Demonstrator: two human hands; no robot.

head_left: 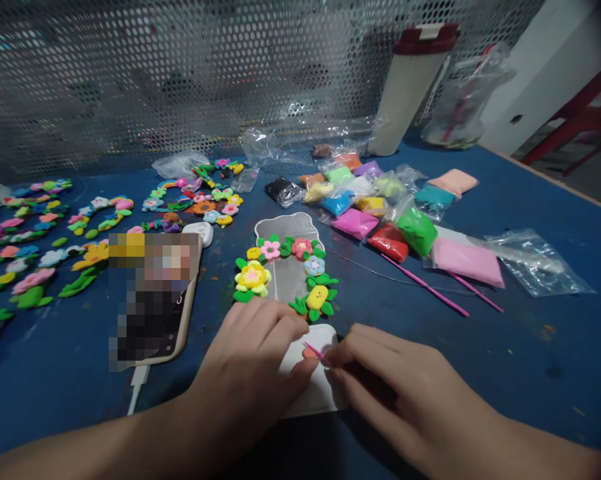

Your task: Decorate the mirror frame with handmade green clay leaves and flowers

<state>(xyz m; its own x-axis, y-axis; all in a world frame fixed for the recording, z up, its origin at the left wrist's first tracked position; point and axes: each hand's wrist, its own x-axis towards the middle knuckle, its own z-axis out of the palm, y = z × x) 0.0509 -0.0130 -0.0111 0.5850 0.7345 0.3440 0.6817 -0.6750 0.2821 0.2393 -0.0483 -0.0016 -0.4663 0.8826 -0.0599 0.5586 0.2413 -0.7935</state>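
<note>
A small flat piece of orange clay (309,353) lies on a white board (320,397) in front of me. My right hand (390,383) pinches a thin pink modelling tool (316,352), its tip at the clay. Over the board's left part rests my left hand (258,357), fingers bent and thumb apart from them, the thumb at the clay's lower edge. Just beyond stands a clear-centred, wavy-edged mirror-like plate (288,277) ringed with clay flowers and leaves. A yellow clay flower (253,279) is on its left, and a yellow smiling clay piece (317,297) on its right.
A phone (183,320) with a charging cable lies left. Several clay flower rings (195,200) spread behind it. Bagged coloured clay (355,223), pink tools (425,285), a tumbler (410,87) and a plastic bag (463,100) are at right, before a perforated metal panel (180,80).
</note>
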